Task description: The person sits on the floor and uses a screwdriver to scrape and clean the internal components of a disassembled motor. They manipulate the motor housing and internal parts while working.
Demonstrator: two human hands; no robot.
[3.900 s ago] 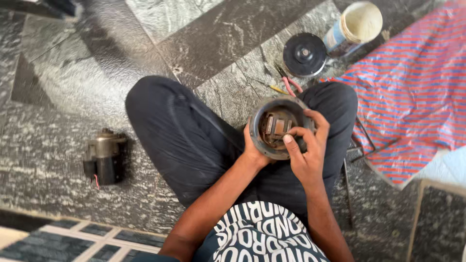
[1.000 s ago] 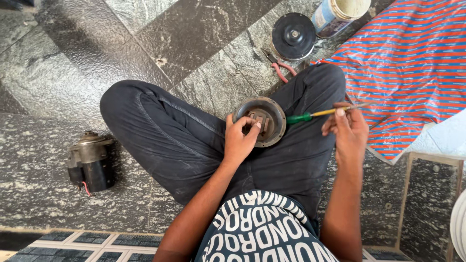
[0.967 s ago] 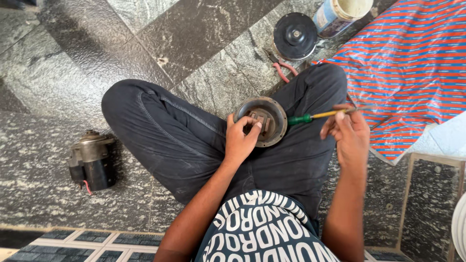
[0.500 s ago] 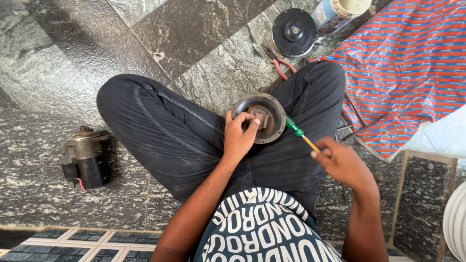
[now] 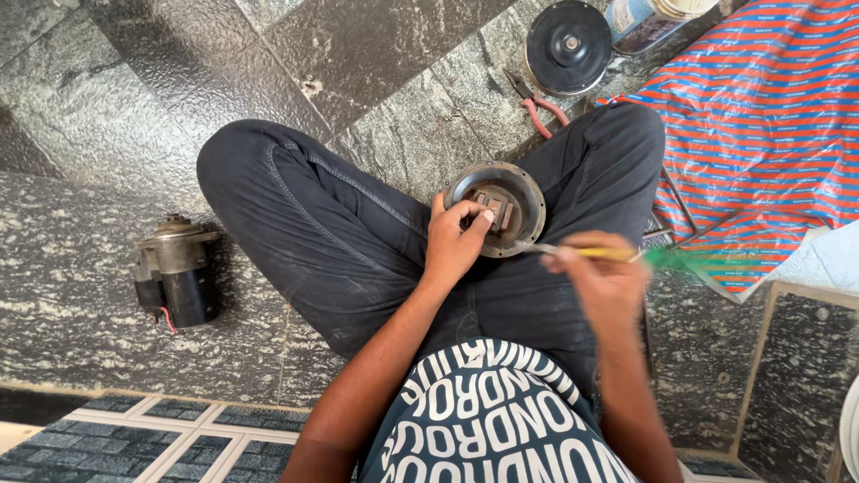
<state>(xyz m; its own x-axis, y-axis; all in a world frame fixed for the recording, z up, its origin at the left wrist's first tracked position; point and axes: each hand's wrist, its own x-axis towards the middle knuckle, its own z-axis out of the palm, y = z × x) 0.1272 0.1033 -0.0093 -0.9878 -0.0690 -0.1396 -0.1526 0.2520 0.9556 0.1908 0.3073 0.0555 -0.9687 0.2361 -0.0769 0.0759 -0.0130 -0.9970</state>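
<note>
**Round motor cover steadied on the lap, screwdriver angled in**

From above I see a person sitting cross-legged on a grey stone floor [image 5: 107, 107]. At centre frame, the left hand [image 5: 452, 246] pinches the rim of a round metal cover [image 5: 497, 208], its grip closed on it with the thumb inside, bracing it against the knee so the open face points up. Right of centre, the right hand [image 5: 604, 277] is blurred; its grip is closed around a yellow-and-green screwdriver [image 5: 626, 257], tip lying at the cover's lower edge. A small starter motor [image 5: 174, 273] stands at left, well apart. At upper right lie red-handled pliers [image 5: 537, 103], a black disc [image 5: 566, 45] and a tin [image 5: 649, 18], beside a striped sheet [image 5: 769, 134], probably kept within reach.
</note>
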